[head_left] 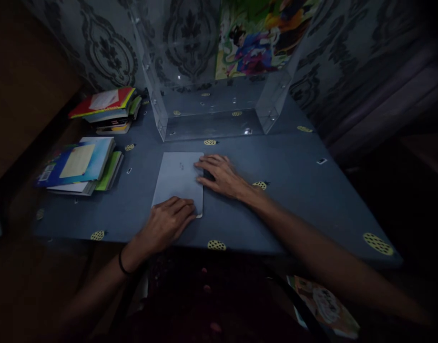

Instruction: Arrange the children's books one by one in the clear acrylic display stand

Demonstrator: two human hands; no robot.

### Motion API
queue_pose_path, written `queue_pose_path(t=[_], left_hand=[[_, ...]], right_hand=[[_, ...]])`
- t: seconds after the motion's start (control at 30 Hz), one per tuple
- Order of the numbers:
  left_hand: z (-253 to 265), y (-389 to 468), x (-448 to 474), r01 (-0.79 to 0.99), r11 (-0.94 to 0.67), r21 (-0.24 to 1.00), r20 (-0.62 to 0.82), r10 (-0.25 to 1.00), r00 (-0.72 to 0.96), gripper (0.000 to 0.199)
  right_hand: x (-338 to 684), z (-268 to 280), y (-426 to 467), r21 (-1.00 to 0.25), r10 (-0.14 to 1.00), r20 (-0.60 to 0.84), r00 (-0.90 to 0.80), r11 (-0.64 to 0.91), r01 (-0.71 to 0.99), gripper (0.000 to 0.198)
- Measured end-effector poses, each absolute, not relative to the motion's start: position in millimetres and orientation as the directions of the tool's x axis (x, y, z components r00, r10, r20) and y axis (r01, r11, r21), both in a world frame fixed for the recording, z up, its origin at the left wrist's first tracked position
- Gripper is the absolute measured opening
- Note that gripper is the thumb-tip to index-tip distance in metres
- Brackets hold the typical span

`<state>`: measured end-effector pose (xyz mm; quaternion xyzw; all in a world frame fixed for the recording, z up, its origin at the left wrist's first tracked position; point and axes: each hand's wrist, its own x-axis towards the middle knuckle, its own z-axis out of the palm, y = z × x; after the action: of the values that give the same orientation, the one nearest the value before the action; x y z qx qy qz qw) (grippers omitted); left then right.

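1. Booklet: pale and thin, it lay flat before you on the blue-grey tablecloth, with small dark marks on its far half.
2. Left hand: you rested it across the booklet's near end, fingers close together and slightly bent; whether your thumb pinched the near edge, I could not tell.
3. Right hand: your fingers were spread and unclenched, grasping nothing, their tips touching the booklet beside its far right corner.
4. Wristband: black, it circled your left wrist.
5. Clear stand: it stood beyond the booklet, near the patterned wall; a picture book with a bright cover showed upright at its upper right.
6. Piles: two lay to your left, the far pile topped with a red book, the near pile with a blue one.
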<state>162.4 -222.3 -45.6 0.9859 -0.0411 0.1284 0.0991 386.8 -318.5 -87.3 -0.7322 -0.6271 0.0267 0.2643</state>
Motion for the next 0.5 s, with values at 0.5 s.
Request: queue_pose_path(t=[0.5], left_hand=[[-55,-207,156,-0.148,-0.931,0.333,0.349,-0.024,0.937,0.019]], right_hand=[[361,-68,-339,-0.464,0.990,-0.090,0.112,-0.141,0.875,0.130]])
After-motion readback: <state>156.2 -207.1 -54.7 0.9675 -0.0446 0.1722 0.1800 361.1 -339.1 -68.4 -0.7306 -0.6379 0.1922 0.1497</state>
